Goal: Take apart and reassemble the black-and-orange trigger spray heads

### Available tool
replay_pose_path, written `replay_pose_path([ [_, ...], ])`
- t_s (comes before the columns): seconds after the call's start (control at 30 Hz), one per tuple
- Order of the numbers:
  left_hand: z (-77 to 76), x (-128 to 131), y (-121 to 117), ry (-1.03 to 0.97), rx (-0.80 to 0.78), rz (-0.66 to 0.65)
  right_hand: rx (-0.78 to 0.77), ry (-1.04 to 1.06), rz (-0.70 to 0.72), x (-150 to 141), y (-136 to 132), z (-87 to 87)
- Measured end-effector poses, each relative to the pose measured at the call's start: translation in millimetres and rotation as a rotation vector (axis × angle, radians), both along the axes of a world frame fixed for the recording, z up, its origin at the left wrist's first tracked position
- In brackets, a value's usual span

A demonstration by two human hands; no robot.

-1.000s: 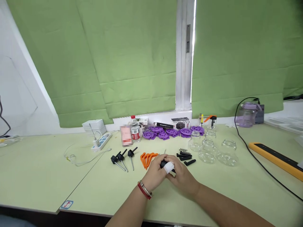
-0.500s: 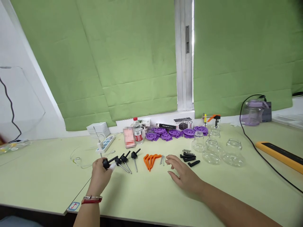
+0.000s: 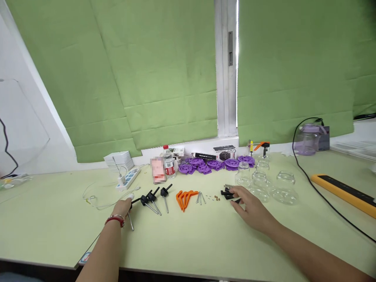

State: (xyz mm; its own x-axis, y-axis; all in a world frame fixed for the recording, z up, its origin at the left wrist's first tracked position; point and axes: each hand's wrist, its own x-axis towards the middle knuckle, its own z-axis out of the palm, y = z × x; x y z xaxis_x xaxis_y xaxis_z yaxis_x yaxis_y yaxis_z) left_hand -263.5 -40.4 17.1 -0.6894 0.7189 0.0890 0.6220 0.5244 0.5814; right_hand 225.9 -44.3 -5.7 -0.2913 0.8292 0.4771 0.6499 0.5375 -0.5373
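Observation:
My left hand (image 3: 122,206) rests at the left end of a row of black pump heads with thin metal tubes (image 3: 152,199). Its fingers are curled round one more such pump head (image 3: 132,203), whose tube sticks out below the hand. A white bandage wraps a fingertip. My right hand (image 3: 249,205) lies flat to the right, fingers stretched onto a small pile of black nozzle parts (image 3: 228,193). Between the hands lie orange trigger levers (image 3: 183,197), several metal pins (image 3: 200,197) and tiny loose bits (image 3: 216,198).
Clear glass jars (image 3: 260,181) stand just behind my right hand. Purple discs (image 3: 205,164), a water bottle (image 3: 168,161) and boxes line the back of the pale green table (image 3: 190,239). A power strip (image 3: 127,178) lies at left, a black cable (image 3: 317,188) and orange-edged bar (image 3: 343,194) at right.
My left hand carried a black pump head from the middle out to the left end of the row. My right hand let go and moved right onto the black nozzle parts.

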Motion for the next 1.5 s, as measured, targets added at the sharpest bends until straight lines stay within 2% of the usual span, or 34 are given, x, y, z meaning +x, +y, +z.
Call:
replay_pose_path([
  [0.1, -10.5, 1, 9, 0.012, -0.071, 0.035, -0.078, -0.25, -0.174, 22, -4, -22.5],
  [0.23, -17.9, 12, 16, 0.055, -0.116, 0.045, -0.247, -0.489, -0.262, 36, -15, -43.5],
  [0.47, -17.3, 35, 21, 0.084, -0.172, -0.004, -0.351, -0.544, -0.276, 34, -16, -45.0],
  [0.63, -12.5, 52, -3, 0.101, -0.197, -0.059, -0.363, -0.544, -0.259, 35, -18, -41.5],
  [0.77, -20.4, 83, -46, 0.397, -0.203, -0.205, -0.371, -0.539, -0.246, 30, -32, -37.3],
  [0.87, -34.8, 115, -79, 0.593, -0.195, -0.4, -0.348, -0.537, -0.229, 21, -45, -37.0],
  [0.9, -39.5, 126, -88, 0.595, -0.226, -0.461, -0.332, -0.538, -0.221, 17, -49, -37.8],
  [0.97, -46.3, 147, -100, 0.572, -0.257, -0.677, -0.298, -0.541, -0.2, 10, -56, -40.0],
  [1.03, -48.7, 164, -105, 0.551, -0.253, -0.891, -0.285, -0.547, -0.179, 4, -61, -41.6],
  [1.1, -47.4, 176, -105, 0.545, -0.224, -1.02, -0.291, -0.546, -0.162, -1, -63, -41.6],
  [1.17, -44.7, 184, -101, 0.544, -0.211, -1.066, -0.295, -0.538, -0.148, -3, -64, -40.3],
  [1.27, -42.0, 190, -96, 0.539, -0.225, -1.059, -0.286, -0.527, -0.135, -4, -64, -38.9],
  [1.5, -48.7, 187, -93, 0.494, -0.181, -1.072, -0.279, -0.508, -0.119, -2, -62, -39.7],
])
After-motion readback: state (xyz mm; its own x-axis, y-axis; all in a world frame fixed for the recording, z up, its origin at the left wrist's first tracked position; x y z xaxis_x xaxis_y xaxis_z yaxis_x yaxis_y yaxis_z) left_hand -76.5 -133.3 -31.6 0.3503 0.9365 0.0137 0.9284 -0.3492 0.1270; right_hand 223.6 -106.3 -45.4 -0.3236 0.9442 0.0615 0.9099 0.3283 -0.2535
